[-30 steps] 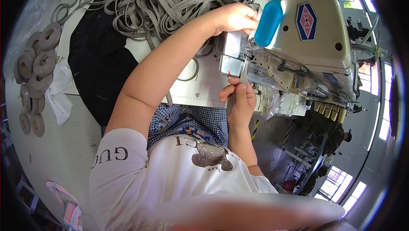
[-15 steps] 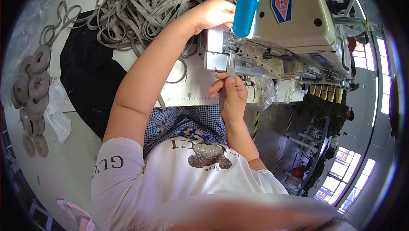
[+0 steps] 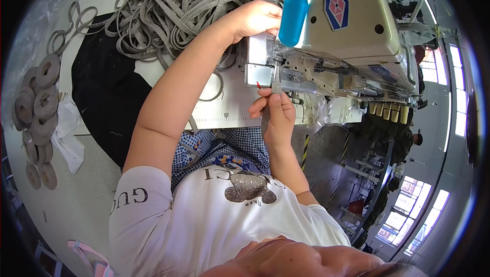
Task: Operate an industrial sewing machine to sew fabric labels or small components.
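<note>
A flat grey woven strap (image 3: 276, 79) runs from the needle area of a cream sewing machine (image 3: 352, 16) down to my right hand (image 3: 279, 116). My right thumb and index finger pinch it, the other fingers curl loosely, and its tail hangs below the palm. My left hand (image 3: 255, 20) reaches across to the far side of the needle area with its fingers drawn together. A blue bulb-shaped piece (image 3: 293, 15) hanging in front hides those fingertips, so what they grip is unclear. Beside the strap lies the machine's shiny metal plate (image 3: 258, 74), with a small red mark.
A large tangled heap of grey strap (image 3: 189, 11) covers the table's far left. Black cloth (image 3: 104, 78) lies left of my left arm. Several grey strap rolls (image 3: 45, 103) and a white cloth (image 3: 69, 141) sit farther left. Clear plastic (image 3: 321, 111) hangs at the table edge.
The grey strap now shows broader and longer between my right hand and the needle area. Both hands stay nearly in place, and the view has shifted slightly.
</note>
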Available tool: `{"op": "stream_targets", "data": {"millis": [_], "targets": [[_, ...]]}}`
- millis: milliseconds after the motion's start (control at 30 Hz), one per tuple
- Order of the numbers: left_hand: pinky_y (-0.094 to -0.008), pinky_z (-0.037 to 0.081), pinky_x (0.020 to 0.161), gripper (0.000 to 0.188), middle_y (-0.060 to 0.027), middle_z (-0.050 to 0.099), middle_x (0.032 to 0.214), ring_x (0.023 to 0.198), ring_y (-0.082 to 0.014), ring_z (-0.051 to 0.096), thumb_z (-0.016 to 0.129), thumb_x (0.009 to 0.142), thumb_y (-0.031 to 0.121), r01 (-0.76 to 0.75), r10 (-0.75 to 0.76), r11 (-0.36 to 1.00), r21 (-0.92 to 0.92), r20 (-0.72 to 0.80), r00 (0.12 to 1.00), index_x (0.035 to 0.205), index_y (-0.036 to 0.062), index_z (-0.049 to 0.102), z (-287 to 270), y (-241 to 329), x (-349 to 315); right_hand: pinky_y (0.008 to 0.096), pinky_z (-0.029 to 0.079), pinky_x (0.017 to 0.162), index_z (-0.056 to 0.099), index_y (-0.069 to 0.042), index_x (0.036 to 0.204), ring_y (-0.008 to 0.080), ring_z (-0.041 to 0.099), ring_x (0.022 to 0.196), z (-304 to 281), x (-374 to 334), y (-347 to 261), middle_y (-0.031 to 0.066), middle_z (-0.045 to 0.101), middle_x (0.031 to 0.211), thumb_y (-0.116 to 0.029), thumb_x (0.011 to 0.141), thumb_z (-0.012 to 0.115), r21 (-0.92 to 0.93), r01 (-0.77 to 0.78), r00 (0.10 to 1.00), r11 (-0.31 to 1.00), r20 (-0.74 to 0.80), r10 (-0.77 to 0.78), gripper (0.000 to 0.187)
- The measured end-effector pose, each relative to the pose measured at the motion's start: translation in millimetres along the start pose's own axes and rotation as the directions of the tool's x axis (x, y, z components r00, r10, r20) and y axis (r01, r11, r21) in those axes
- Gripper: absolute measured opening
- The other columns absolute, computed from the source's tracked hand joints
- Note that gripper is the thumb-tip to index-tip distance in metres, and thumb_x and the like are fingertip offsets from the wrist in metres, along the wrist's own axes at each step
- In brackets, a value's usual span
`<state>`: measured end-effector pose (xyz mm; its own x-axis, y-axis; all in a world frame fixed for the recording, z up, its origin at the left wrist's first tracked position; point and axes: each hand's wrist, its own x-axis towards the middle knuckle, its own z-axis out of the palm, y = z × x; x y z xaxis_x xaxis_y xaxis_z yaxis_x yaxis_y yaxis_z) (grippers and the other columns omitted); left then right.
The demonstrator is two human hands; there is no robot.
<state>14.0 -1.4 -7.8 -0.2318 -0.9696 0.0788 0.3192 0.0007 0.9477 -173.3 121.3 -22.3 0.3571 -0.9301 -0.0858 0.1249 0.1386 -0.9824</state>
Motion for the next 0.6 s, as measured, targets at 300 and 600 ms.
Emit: {"op": "stream_targets", "data": {"millis": [300, 600], "targets": [[-0.022, 0.045, 0.068, 0.016, -0.0048, 0.062, 0.079, 0.07, -0.0098, 0.058, 0.057, 0.081, 0.016, -0.006, 0.007, 0.999, 0.034, -0.032, 0.999, 0.087, 0.0012, 0.062, -2, -10, 6, 0.0224, 0.043, 0.053, 0.053, 0.001, 0.095, 0.0133, 0.053, 0.054, -1, 0, 2, 0.0113, 0.06, 0.067, -0.026, 0.091, 0.043, -0.012, 0.015, 1.0, 1.0, 0.001, -0.015, 0.029], [-0.0227, 0.044, 0.067, 0.015, -0.0029, 0.06, 0.075, 0.067, -0.0088, 0.056, 0.059, 0.08, 0.017, -0.038, 0.038, 0.999, -0.005, -0.009, 0.999, 0.082, 0.0031, 0.062, -3, -18, 11, 0.0222, 0.043, 0.052, 0.054, 0.001, 0.094, 0.0132, 0.053, 0.053, 0, 1, 2, 0.011, 0.06, 0.066, -0.026, 0.091, 0.044, 0.002, 0.03, 1.0, 1.0, 0.002, -0.03, 0.029]]}}
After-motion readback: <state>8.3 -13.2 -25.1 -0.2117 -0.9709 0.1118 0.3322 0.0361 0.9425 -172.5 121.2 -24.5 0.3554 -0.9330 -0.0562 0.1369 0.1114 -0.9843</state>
